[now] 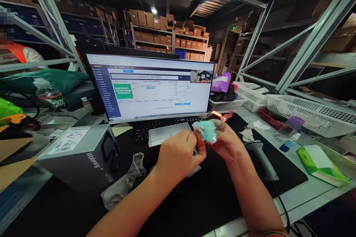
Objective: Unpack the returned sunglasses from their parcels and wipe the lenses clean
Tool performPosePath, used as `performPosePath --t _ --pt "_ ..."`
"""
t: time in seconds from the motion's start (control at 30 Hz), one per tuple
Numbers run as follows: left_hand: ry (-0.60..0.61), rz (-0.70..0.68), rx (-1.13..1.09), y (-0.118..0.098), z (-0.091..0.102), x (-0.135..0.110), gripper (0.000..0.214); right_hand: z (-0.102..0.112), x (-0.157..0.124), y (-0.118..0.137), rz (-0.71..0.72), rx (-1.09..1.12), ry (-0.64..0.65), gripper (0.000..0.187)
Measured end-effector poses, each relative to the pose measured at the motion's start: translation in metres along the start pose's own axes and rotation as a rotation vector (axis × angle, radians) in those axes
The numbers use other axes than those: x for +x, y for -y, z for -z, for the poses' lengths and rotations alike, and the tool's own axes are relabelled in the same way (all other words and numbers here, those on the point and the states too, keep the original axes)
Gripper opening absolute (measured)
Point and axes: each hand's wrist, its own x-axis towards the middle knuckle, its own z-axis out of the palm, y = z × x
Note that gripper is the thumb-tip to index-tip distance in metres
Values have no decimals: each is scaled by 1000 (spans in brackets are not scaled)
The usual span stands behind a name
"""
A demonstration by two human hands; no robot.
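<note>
My left hand [178, 152] is closed, its thumb and fingers pinching the lower left edge of a small turquoise object [206, 130], which seems to have a clear wrapping. On its other side, my right hand [226, 142] grips the same object with curled fingers. A red piece with a hole [227, 116] sticks out above the right fingers; its kind is unclear, and an orange glint shines beside it. Behind the left hand lies a shallow white box [155, 139], in front of the keyboard [141, 131]. A crumpled grey cloth item [124, 187] rests left of my left forearm.
A lit monitor [155, 96] stands ahead. At left is a grey box printed "Wakening" [83, 163]. On the right lie a barcode scanner [263, 161], a small blue-labelled bottle [289, 142], a green tissue pack [319, 164] and white baskets [300, 113]. Another person's orange-and-white sleeve [26, 53] shows far left.
</note>
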Motion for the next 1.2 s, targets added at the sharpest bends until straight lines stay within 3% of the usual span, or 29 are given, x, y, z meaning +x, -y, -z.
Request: performPosePath --t 0.17,0.33,0.53,0.7,0.8,0.9,1.0,1.2 --pt "-21 2 18 -3 -2 -1 11 -6 1 0 57 149 -100 33" --pt "-16 12 -6 0 -2 -2 9 -6 -1 -4 14 -27 11 29" --pt "-29 1 -20 -6 -3 -2 12 -7 -2 5 151 136 -119 32" --pt "-29 8 1 -2 -6 -2 9 -8 1 2 60 55 -150 33" --pt "-96 1 -18 5 -8 -1 10 3 4 6 100 -159 -167 32" --pt "-171 18 -44 13 -8 -1 10 20 -3 22 134 -605 -124 29" --pt "-214 21 -43 17 -5 -1 6 33 -23 47 63 -1017 -52 25" --pt "-254 -34 -42 14 0 0 7 45 -65 83 186 -1273 -186 33"
